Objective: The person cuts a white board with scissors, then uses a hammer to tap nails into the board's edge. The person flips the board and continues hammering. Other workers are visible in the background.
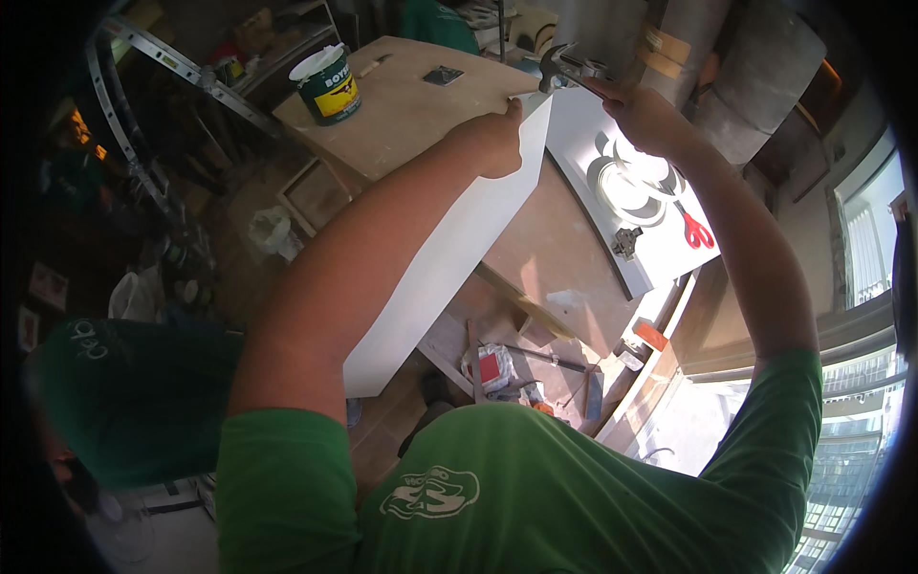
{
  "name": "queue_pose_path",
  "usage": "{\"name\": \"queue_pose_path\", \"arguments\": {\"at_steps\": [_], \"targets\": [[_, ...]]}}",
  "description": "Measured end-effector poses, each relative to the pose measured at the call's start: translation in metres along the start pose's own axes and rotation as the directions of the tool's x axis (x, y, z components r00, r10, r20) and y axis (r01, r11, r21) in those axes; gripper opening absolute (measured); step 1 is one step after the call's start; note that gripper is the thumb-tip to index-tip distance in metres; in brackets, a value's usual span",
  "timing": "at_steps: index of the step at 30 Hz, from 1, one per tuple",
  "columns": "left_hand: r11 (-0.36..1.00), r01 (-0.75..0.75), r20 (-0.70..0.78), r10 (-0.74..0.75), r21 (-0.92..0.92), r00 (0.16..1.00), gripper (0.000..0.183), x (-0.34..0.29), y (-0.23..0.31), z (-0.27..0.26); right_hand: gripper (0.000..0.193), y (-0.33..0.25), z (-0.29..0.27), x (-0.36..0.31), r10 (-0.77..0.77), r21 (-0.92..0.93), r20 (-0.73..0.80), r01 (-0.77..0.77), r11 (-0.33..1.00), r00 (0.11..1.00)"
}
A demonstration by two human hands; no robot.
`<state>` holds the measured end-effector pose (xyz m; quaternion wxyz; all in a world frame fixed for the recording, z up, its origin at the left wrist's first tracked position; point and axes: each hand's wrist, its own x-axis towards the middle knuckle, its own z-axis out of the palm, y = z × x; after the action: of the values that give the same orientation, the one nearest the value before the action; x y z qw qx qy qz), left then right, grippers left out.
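Observation:
My right hand (646,121) is wrapped round the handle of a claw hammer (551,69). The hammer's dark head is at the far end of a long white board (449,251), close to its corner; I cannot tell whether it touches. Gripping that far end, my left hand (495,140) has its fingers partly hidden by the board. The board slants from there down toward my body, beside my left forearm. Below my right hand lies a white panel (585,153) bearing rolls of white strip (626,191), red-handled scissors (696,230) and a small metal fitting (626,242).
A wooden worktable (411,107) carries a green paint bucket (328,88) and a small dark square (443,75). Tools and scraps lie on a lower shelf (555,356). A metal ladder (182,67) stands left, near a person in green (134,402). Windows (865,225) are right.

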<state>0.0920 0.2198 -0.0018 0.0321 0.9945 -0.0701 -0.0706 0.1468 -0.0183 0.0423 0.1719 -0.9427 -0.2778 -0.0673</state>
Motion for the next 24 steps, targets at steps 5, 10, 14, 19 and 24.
{"name": "queue_pose_path", "arguments": {"at_steps": [5,10,14,19,24], "targets": [[0.999,-0.005,0.015,0.006,-0.046,1.000,0.090,-0.009,0.010,-0.010,0.048,0.011,-0.001,-0.002,0.033,0.109,-0.016,-0.031,0.994,0.999],[0.998,0.060,0.001,-0.060,-0.026,0.998,0.089,-0.002,0.001,0.002,0.049,-0.031,-0.024,-0.013,0.168,0.140,0.140,-0.187,0.972,0.976],[1.000,-0.010,-0.030,0.009,-0.022,0.999,0.090,0.000,0.004,0.001,0.049,0.006,-0.002,-0.008,0.026,0.105,-0.113,-0.014,0.994,0.993],[0.999,0.024,-0.012,-0.024,-0.041,1.000,0.089,-0.003,0.004,0.000,0.048,-0.012,-0.014,-0.014,0.046,0.058,0.021,-0.047,0.997,0.999],[0.999,0.033,-0.032,-0.033,-0.019,0.999,0.086,-0.002,0.006,0.001,0.048,-0.022,-0.022,-0.025,0.092,0.183,-0.058,-0.080,0.980,0.994]]}}
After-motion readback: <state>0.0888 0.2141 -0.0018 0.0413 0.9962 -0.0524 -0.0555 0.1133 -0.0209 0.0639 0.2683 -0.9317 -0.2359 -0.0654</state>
